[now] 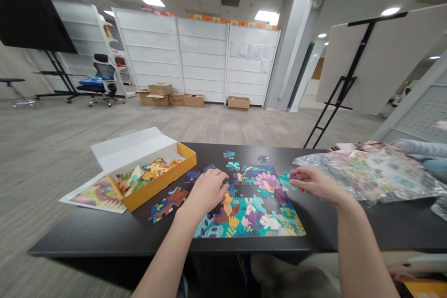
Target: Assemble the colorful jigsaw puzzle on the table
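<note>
A partly joined jigsaw puzzle (240,216) lies on the black table, with rabbits, plants and a pink-purple animal on a teal ground. My left hand (209,188) rests palm down over its left edge, fingers loosely stretched and covering some pieces. At the puzzle's right side, my right hand (314,182) pinches a teal and purple puzzle piece (287,180), partly hidden by the fingertips. Loose pieces lie around: a teal one (233,166) and a blue one (229,154) beyond the puzzle, an orange-blue one (263,159) farther right, and several (160,209) left of my left forearm.
A yellow box (159,186) with its white lid flap raised holds many more pieces at the left. Under it lies a printed picture sheet (96,195). Clear plastic packaging (370,174) covers the table's right part. An easel (344,81) stands behind; cardboard boxes (193,100) line the shelves.
</note>
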`<control>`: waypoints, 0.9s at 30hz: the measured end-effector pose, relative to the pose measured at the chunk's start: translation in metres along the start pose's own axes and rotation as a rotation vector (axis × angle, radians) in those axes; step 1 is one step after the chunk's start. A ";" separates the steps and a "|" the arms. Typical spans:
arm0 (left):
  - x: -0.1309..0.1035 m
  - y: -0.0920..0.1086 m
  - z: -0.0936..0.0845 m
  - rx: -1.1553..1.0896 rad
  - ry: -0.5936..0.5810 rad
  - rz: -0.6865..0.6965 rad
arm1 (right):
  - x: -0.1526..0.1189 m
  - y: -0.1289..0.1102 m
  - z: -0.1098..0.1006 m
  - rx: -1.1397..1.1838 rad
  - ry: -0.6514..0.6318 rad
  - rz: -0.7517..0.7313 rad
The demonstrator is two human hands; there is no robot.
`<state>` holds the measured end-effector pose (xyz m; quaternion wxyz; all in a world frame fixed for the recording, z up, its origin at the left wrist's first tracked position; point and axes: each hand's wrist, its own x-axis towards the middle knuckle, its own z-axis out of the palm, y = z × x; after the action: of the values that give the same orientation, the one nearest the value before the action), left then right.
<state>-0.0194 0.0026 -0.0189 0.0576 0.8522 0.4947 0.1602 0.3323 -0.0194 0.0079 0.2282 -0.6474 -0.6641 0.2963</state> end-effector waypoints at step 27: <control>0.011 0.067 0.033 -0.043 -0.095 0.346 | -0.001 -0.018 0.037 0.125 -0.357 0.077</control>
<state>0.0516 -0.0192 -0.0299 0.0709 0.9298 0.3339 0.1379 0.2937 -0.0232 -0.0059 0.1350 -0.5943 -0.6490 0.4554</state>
